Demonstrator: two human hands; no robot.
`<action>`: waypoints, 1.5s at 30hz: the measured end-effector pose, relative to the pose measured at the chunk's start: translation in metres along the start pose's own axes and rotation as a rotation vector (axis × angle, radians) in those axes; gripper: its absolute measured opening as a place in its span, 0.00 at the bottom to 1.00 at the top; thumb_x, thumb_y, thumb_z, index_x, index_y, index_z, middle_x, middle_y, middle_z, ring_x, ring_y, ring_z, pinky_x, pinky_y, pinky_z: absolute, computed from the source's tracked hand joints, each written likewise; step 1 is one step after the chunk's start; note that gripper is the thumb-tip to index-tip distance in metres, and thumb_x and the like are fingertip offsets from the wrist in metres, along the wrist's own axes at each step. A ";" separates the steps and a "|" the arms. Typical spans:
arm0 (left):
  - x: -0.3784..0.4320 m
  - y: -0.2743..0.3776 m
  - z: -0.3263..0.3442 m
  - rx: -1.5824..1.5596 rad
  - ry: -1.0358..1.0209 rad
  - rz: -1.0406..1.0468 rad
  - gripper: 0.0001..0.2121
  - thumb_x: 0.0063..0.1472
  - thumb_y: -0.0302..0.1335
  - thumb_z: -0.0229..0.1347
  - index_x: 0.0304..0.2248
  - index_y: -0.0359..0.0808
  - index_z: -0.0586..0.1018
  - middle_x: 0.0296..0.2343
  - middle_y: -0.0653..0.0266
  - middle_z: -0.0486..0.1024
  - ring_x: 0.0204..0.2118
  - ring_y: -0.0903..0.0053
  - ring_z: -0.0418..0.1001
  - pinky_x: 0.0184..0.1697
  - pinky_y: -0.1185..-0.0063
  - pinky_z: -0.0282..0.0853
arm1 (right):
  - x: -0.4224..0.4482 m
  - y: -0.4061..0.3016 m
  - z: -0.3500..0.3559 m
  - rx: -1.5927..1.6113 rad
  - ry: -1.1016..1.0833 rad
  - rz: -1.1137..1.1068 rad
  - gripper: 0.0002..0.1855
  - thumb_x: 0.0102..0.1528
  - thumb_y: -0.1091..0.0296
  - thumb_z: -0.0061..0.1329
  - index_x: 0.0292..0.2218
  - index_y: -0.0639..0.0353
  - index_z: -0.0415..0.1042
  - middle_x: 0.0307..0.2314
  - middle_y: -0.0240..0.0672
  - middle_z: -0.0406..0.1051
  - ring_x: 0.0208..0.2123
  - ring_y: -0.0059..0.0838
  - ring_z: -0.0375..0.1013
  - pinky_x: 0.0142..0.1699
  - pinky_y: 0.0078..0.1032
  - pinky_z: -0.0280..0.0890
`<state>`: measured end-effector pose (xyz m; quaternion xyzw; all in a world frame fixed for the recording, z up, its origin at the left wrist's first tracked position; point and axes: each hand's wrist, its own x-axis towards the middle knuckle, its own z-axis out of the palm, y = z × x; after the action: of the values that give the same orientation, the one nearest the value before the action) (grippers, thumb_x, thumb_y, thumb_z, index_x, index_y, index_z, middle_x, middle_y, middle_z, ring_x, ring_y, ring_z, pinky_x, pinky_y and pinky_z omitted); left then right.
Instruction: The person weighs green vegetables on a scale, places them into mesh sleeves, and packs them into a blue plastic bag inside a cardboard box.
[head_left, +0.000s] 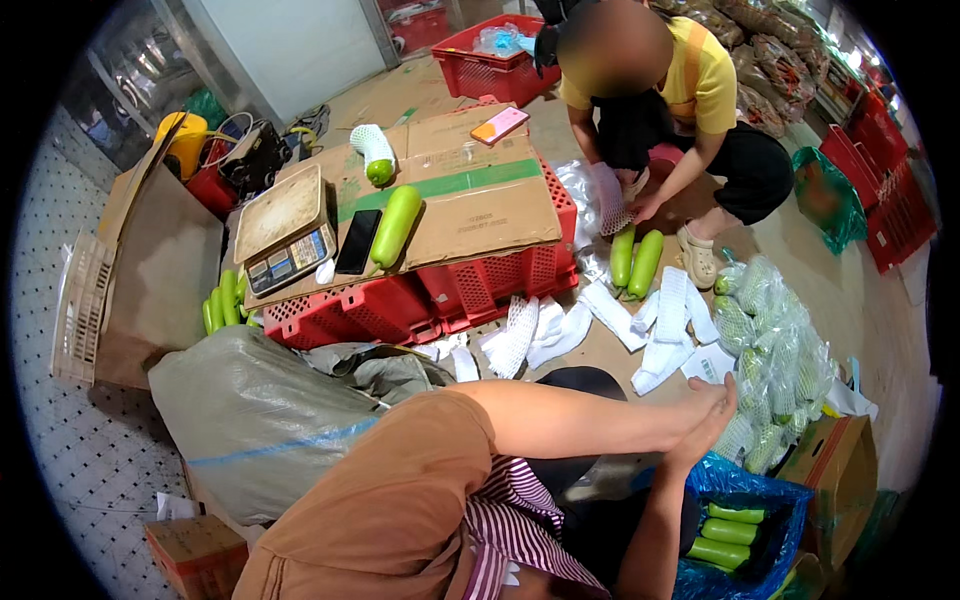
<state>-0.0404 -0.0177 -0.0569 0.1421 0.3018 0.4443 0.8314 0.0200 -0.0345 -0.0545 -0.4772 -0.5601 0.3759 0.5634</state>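
My left hand (694, 412) and my right hand (716, 424) overlap at the right, pressed together. Nothing shows between them, and their fingers are partly hidden by each other. Just beyond them lie clear plastic bags of net-wrapped gourds (776, 352). Below my hands, a blue plastic-lined container (791, 517) holds several bare green gourds (729, 532). White foam net sleeves (667, 330) are scattered on the floor ahead. Across from me, a co-worker's hand (646, 206) is at a pink foam net (611, 195), over two green gourds (645, 264).
Red crates (495, 289) bear a cardboard sheet (480, 217) with a digital scale (285, 225), a dark phone (359, 241), a bare gourd (397, 225), a netted gourd (373, 154) and a pink-screened phone (500, 125). A grey sack (262, 420) stands left; a cardboard box (836, 480), right.
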 end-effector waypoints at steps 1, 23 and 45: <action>0.000 0.000 0.000 0.001 0.000 0.005 0.18 0.64 0.41 0.45 0.45 0.37 0.71 0.38 0.56 0.74 0.38 0.71 0.74 0.40 0.76 0.70 | -0.001 0.002 0.000 0.000 -0.018 -0.049 0.29 0.63 0.52 0.30 0.56 0.67 0.55 0.35 0.43 0.72 0.39 0.32 0.70 0.50 0.30 0.60; -0.056 0.033 -0.004 0.442 0.052 0.614 0.18 0.62 0.36 0.52 0.48 0.35 0.71 0.37 0.58 0.74 0.37 0.74 0.73 0.38 0.78 0.69 | 0.011 0.018 -0.017 -0.188 0.094 -0.194 0.21 0.63 0.67 0.36 0.55 0.66 0.58 0.48 0.43 0.66 0.51 0.32 0.65 0.54 0.29 0.58; -0.410 -0.054 -0.370 1.795 0.096 -1.242 0.11 0.56 0.27 0.50 0.34 0.31 0.81 0.35 0.53 0.77 0.34 0.61 0.76 0.35 0.63 0.70 | 0.012 0.044 0.001 -0.188 -0.254 0.134 0.12 0.60 0.74 0.37 0.43 0.65 0.70 0.39 0.36 0.72 0.32 0.21 0.72 0.35 0.20 0.64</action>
<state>-0.4103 -0.3980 -0.2178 0.5023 0.5672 -0.4297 0.4914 0.0246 -0.0117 -0.0932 -0.5125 -0.6265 0.4158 0.4146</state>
